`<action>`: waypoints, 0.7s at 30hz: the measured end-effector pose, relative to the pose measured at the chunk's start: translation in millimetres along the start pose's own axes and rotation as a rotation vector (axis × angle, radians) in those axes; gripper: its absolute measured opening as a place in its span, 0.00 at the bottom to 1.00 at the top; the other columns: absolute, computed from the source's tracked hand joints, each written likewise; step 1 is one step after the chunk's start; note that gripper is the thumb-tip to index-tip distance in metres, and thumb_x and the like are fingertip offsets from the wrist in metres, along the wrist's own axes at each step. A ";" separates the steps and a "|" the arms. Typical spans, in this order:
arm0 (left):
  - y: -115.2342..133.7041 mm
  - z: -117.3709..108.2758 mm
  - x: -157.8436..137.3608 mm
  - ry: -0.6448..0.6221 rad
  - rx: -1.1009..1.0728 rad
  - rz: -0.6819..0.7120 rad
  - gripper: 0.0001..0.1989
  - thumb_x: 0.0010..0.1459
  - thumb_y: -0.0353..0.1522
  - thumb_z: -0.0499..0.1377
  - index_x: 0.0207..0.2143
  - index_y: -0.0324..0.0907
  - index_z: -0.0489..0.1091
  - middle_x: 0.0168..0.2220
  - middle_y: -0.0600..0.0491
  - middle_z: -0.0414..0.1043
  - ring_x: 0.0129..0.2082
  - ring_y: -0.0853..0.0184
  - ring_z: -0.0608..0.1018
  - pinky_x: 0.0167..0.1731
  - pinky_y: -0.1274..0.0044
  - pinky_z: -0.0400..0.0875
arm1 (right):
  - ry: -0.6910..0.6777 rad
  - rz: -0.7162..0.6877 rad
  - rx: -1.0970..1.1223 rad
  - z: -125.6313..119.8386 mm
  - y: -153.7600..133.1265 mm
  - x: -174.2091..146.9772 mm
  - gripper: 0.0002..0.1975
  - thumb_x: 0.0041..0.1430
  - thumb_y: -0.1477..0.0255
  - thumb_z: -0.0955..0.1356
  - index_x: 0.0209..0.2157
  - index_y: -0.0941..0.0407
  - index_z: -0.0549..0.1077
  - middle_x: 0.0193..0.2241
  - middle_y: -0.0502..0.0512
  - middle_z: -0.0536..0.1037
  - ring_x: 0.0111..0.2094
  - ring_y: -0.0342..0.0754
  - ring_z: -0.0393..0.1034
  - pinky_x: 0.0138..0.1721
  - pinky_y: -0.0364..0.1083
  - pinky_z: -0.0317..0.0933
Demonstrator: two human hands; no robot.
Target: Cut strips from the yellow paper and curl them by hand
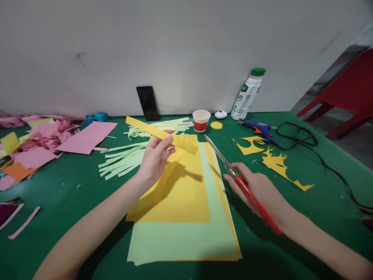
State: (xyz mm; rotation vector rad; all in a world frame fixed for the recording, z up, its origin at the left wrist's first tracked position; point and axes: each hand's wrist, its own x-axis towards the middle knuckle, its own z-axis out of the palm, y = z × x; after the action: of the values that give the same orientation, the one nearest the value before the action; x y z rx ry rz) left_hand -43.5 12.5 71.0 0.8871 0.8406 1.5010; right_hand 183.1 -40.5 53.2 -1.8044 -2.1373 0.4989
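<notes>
Between thumb and fingers, my left hand (pixel 157 157) pinches a yellow paper strip (pixel 142 126) above the table. The strip's right end is wider and looks cut or layered; the exact shape is hard to tell. My right hand (pixel 256 186) is closed around red-handled scissors (pixel 247 190), their blades pointing up and left, apart from the strip. Beneath both lies a yellow sheet (pixel 186 198) on a stack of pale green paper (pixel 180 241), with yellow edges showing at the right. Another yellow strip (pixel 167 175) rests on the sheet, partly behind my left hand.
Green fringed strips (pixel 122 159) lie left of the stack. Pink scraps (pixel 64 132) crowd the far left. Along the wall stand a phone (pixel 147 103), paper cup (pixel 201 121) and bottle (pixel 247 95). A corded glue gun (pixel 259 128) and yellow offcuts (pixel 279 167) lie right.
</notes>
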 end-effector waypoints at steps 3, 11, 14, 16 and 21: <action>-2.6 2.3 -5.0 -0.057 0.042 -0.069 0.07 0.48 0.29 0.61 0.33 0.41 0.71 0.28 0.59 0.67 0.19 0.82 0.67 0.22 0.88 0.63 | 0.064 0.076 -0.237 5.4 13.6 16.1 0.20 0.56 0.60 0.57 0.41 0.61 0.65 0.16 0.55 0.69 0.20 0.54 0.65 0.23 0.46 0.50; -6.6 10.1 -16.9 -0.139 0.163 -0.193 0.07 0.48 0.31 0.62 0.30 0.38 0.68 0.27 0.57 0.66 0.23 0.77 0.72 0.25 0.84 0.66 | 0.098 0.131 -0.091 8.0 21.1 25.4 0.21 0.54 0.67 0.61 0.47 0.65 0.64 0.34 0.68 0.72 0.31 0.58 0.69 0.27 0.49 0.56; -8.7 15.0 -23.3 -0.142 0.210 -0.203 0.08 0.48 0.32 0.62 0.31 0.39 0.67 0.28 0.57 0.65 0.25 0.76 0.73 0.25 0.84 0.66 | 0.089 0.025 0.094 -6.6 0.8 19.2 0.17 0.54 0.65 0.61 0.42 0.59 0.67 0.43 0.64 0.68 0.37 0.54 0.67 0.34 0.50 0.59; -10.3 18.1 -28.4 -0.151 0.245 -0.204 0.08 0.49 0.32 0.61 0.31 0.39 0.66 0.28 0.58 0.64 0.24 0.75 0.73 0.25 0.83 0.66 | 0.013 -0.062 0.278 -14.1 -16.1 14.3 0.16 0.53 0.61 0.62 0.39 0.56 0.67 0.38 0.57 0.70 0.34 0.47 0.67 0.32 0.45 0.62; -11.6 19.8 -38.9 -0.210 0.324 -0.192 0.09 0.48 0.32 0.61 0.32 0.40 0.65 0.26 0.58 0.65 0.24 0.75 0.72 0.26 0.81 0.66 | -0.217 0.045 1.029 -15.8 -37.5 11.2 0.14 0.51 0.60 0.63 0.26 0.57 0.67 0.21 0.48 0.66 0.20 0.37 0.60 0.21 0.39 0.58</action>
State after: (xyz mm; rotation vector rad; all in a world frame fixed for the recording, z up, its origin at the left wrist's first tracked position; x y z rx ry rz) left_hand -17.8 -24.5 66.9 1.1454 0.9980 1.1007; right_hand 155.2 -34.0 84.1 -1.2072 -1.4452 1.5063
